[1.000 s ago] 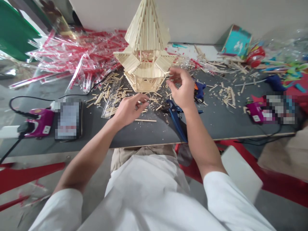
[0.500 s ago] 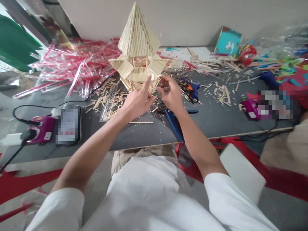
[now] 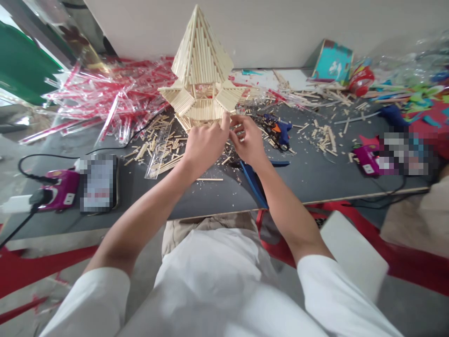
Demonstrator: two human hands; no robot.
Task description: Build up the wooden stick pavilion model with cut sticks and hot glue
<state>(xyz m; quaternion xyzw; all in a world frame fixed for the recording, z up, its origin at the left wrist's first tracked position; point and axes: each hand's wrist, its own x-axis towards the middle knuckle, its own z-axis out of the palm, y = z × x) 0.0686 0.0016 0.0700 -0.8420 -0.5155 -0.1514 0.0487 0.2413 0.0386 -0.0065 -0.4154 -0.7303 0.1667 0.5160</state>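
A pale model tower [image 3: 201, 56] of thin wooden sticks, with a pointed roof over flared lower eaves, stands upright behind my hands. My left hand [image 3: 207, 144] is at its front right lower part, fingers bent together and the index finger raised against the eave. Close beside it, my right hand [image 3: 248, 142] has its fingers curled and thumb drawn in at the model's lower right corner. The fingertips of both hands nearly meet; whatever they pinch is too small or hidden. Below the right wrist lies a blue-handled tool [image 3: 255, 183], partly covered by the forearm.
A blue and orange glue gun [image 3: 281, 133] lies right of the hands. Stick scraps [image 3: 325, 138] litter the grey table [image 3: 301, 182]. Clear-and-red plastic packaging [image 3: 105, 100] is heaped back left. A phone [image 3: 99, 182] and purple power adapter [image 3: 62, 189] sit left, with cables.
My left hand has moved slightly right, its fingers closing beside my right hand. My right hand stays nearly in place, fingers a little more curled. The model has not visibly moved.
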